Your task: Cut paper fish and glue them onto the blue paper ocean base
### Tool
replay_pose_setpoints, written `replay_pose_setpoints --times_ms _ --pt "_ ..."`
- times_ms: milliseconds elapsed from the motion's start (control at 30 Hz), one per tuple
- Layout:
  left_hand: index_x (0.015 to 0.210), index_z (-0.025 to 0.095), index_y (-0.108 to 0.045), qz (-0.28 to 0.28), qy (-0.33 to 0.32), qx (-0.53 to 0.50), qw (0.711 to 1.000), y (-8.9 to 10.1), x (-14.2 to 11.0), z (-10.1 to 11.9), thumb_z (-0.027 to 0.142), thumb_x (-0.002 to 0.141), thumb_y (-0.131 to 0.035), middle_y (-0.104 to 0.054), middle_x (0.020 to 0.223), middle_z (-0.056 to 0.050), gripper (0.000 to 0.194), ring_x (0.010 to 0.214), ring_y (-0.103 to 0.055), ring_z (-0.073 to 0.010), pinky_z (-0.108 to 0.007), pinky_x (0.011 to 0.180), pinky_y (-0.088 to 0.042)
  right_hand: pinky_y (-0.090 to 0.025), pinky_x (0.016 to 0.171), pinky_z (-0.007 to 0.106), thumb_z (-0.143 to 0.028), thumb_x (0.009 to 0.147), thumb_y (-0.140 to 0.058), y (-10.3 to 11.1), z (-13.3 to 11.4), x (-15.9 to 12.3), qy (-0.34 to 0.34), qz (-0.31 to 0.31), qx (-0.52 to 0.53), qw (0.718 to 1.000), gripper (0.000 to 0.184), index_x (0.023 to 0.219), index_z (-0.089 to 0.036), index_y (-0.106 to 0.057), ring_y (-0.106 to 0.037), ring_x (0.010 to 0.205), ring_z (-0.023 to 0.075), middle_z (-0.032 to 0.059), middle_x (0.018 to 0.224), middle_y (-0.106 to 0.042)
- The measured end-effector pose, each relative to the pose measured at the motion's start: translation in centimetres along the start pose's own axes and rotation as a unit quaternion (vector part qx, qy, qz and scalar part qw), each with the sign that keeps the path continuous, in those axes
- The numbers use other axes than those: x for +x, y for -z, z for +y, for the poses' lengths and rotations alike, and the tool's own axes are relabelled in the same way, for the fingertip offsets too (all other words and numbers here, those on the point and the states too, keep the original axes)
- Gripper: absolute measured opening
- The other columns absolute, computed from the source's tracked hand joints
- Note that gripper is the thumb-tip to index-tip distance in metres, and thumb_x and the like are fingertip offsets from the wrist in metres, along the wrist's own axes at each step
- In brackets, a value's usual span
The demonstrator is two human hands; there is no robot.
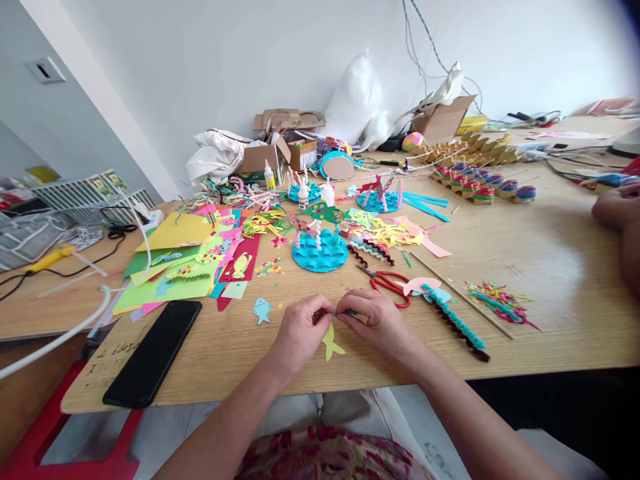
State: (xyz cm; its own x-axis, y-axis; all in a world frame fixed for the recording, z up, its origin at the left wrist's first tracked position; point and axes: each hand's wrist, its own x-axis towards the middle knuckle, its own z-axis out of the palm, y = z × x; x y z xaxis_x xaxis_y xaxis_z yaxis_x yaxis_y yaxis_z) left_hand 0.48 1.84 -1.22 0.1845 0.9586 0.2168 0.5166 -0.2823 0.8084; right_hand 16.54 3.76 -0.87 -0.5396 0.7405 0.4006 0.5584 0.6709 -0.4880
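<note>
My left hand (303, 328) and my right hand (367, 317) meet above the table's near side, thumbs and fingertips pinched together. A small dark green piece (352, 311) shows at my right fingers; its shape is mostly covered. What my left fingertips pinch is too small to make out. Just beneath the hands lies a yellow-green paper fish (330, 343), partly hidden by my left hand. A light blue paper fish (261, 311) lies left of my hands. Red-handled scissors (393, 287) rest beyond my right hand, close to a blue scalloped paper base (320, 252) with decorated paper fish.
A black phone (153, 353) lies at the left edge beside stacked coloured paper (170, 233). To the right are a wooden stick (463, 295), fuzzy pipe cleaners (457, 323) and paper shreds (500, 303). Another person's hand (617, 203) is at the far right.
</note>
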Motion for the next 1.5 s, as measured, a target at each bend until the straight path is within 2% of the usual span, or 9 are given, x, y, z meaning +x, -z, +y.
replay_pose_setpoints --times_ms 267,433,633,833,967,1167,1300,1500 --pt "0.068 0.018 -0.059 -0.032 -0.033 0.096 0.994 0.2 0.2 0.3 0.001 0.07 -0.051 -0.059 0.063 0.003 0.019 0.059 -0.053 -0.0108 -0.02 0.058 -0.04 -0.035 0.065 0.025 -0.011 0.08 -0.049 -0.3 0.5 0.2 0.022 -0.034 -0.072 0.997 0.016 0.071 -0.017 -0.061 -0.053 0.067 0.0134 0.0029 0.07 -0.06" --pt "0.074 0.019 -0.06 -0.056 -0.043 0.113 0.991 0.6 0.0 -0.5 0.0 0.071 -0.052 -0.062 0.071 0.002 0.02 0.067 -0.057 -0.0126 -0.021 0.061 -0.041 -0.037 0.066 0.025 -0.008 0.079 -0.05 -1.0 0.9 0.2 0.015 -0.057 -0.055 0.997 0.016 0.073 -0.016 -0.062 -0.055 0.071 0.0143 0.0039 0.073 -0.062" --pt "0.083 0.019 -0.06 -0.037 -0.053 0.134 0.989 1.3 -0.6 -1.2 0.001 0.072 -0.054 -0.062 0.077 0.0 0.022 0.071 -0.058 -0.0138 -0.023 0.064 -0.045 -0.04 0.067 0.025 -0.01 0.079 -0.05 -1.1 0.7 0.2 -0.001 -0.057 -0.024 0.998 0.016 0.074 -0.016 -0.064 -0.055 0.072 0.0146 0.0045 0.074 -0.063" --pt "0.086 0.019 -0.061 -0.061 -0.133 0.18 0.973 1.7 -1.4 -1.8 0.002 0.078 -0.048 -0.063 0.086 -0.003 0.023 0.083 -0.058 -0.017 -0.028 0.074 -0.047 -0.04 0.067 0.026 -0.011 0.08 -0.049 -1.3 0.8 0.1 0.001 -0.063 -0.014 0.998 0.018 0.076 -0.017 -0.065 -0.055 0.071 0.0141 0.0046 0.074 -0.063" --pt "0.091 0.019 -0.062 -0.069 -0.148 0.193 0.968 1.8 -1.8 -2.2 0.002 0.08 -0.043 -0.063 0.091 -0.004 0.028 0.086 -0.059 -0.0171 -0.029 0.076 -0.048 -0.04 0.068 0.026 -0.01 0.081 -0.049 -1.6 1.0 0.0 -0.001 -0.068 -0.01 0.998 0.017 0.078 -0.017 -0.065 -0.055 0.073 0.0142 0.0045 0.076 -0.063" --pt "0.107 0.018 -0.057 -0.094 -0.166 0.191 0.963 2.0 -2.2 -2.6 0.0 0.083 -0.034 -0.061 0.102 -0.006 0.038 0.097 -0.056 -0.017 -0.031 0.085 -0.046 -0.039 0.069 0.026 -0.012 0.083 -0.047 -1.8 1.0 0.0 0.004 -0.078 -0.017 0.997 0.018 0.077 -0.016 -0.064 -0.055 0.074 0.0143 0.0047 0.076 -0.062" --pt "0.113 0.017 -0.054 -0.119 -0.178 0.203 0.955 2.2 -2.3 -2.4 0.002 0.085 -0.034 -0.06 0.104 -0.007 0.037 0.099 -0.054 -0.0177 -0.031 0.086 -0.046 -0.038 0.069 0.026 -0.011 0.083 -0.047 -1.8 1.0 0.0 0.008 -0.078 -0.022 0.997 0.018 0.077 -0.016 -0.064 -0.054 0.074 0.0144 0.0048 0.076 -0.061" --pt "0.118 0.021 -0.051 -0.125 -0.193 0.225 0.947 2.0 -2.5 -2.7 0.007 0.088 -0.036 -0.057 0.104 -0.006 0.036 0.1 -0.051 -0.0183 -0.032 0.087 -0.044 -0.037 0.067 0.025 -0.009 0.082 -0.047 -2.0 1.1 -0.1 0.019 -0.073 -0.029 0.997 0.019 0.074 -0.016 -0.062 -0.052 0.073 0.0141 0.0045 0.075 -0.06"
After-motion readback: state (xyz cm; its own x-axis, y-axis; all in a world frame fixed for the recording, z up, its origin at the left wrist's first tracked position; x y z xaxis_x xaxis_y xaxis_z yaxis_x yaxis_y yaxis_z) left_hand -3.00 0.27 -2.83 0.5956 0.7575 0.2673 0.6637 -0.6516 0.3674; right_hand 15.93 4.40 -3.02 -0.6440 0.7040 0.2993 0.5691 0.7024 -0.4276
